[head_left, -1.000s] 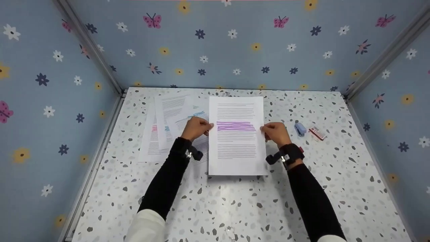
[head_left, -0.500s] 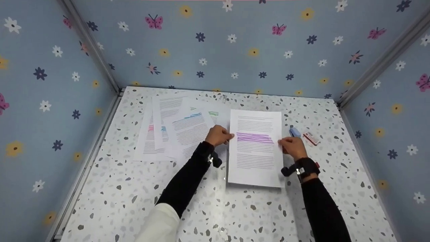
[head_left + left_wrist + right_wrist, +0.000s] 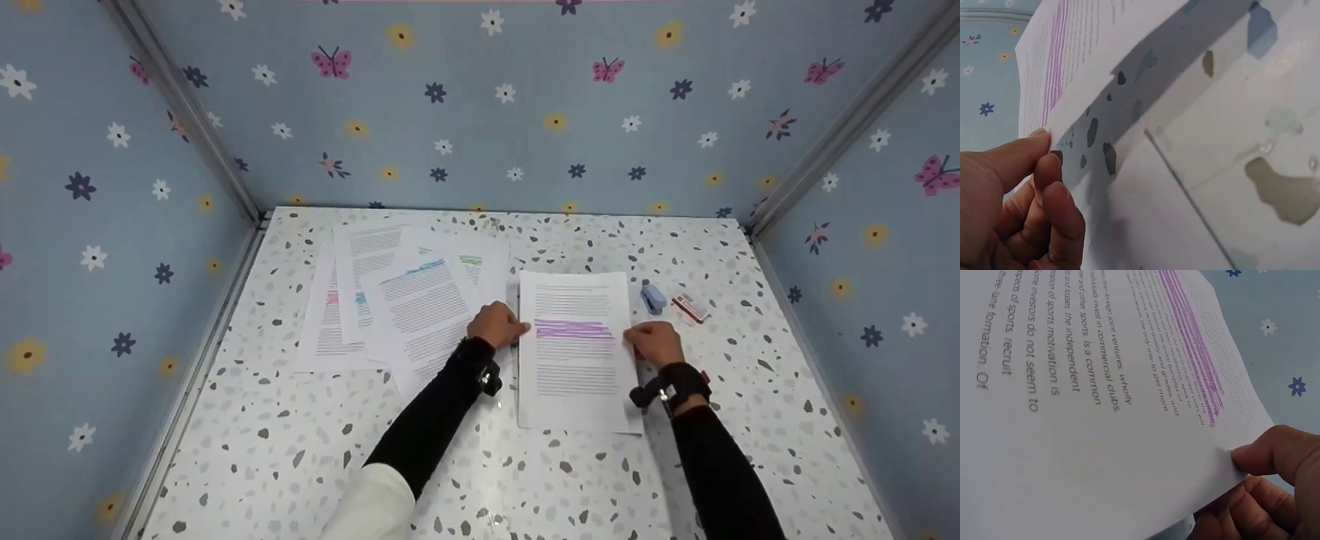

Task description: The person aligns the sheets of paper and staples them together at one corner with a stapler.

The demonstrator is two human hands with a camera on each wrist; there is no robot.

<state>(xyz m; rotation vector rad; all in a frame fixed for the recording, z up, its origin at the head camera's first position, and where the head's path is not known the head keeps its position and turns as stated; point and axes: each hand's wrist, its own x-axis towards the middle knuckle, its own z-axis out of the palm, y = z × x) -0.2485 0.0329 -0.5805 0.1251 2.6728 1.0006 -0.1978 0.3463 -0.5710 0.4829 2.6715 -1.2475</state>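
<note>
A printed sheet of paper (image 3: 576, 375) with a purple highlighted band lies between my two hands, right of the middle of the table. At its left edge, my left hand (image 3: 497, 325) pinches it between thumb and fingers. My right hand (image 3: 656, 343) grips the opposite edge, thumb on top and fingers curled beneath, as the right wrist view shows. In the left wrist view the sheet (image 3: 1089, 50) slants up from the tabletop and casts a shadow under its near edge. A second paper edge peeks out at its lower right corner.
Several overlapping printed pages (image 3: 427, 315) with pink, blue and green highlights spread to the left of my left hand. Beyond my right hand are a small light-blue stapler (image 3: 653, 298) and a red-and-white box (image 3: 689, 308). Flower-patterned walls (image 3: 480, 112) enclose the speckled table (image 3: 300, 450).
Both hands have carried the purple-highlighted sheet rightward, off the spread pages, then lowered it nearer the table. The blue and green highlighted pages are now uncovered.
</note>
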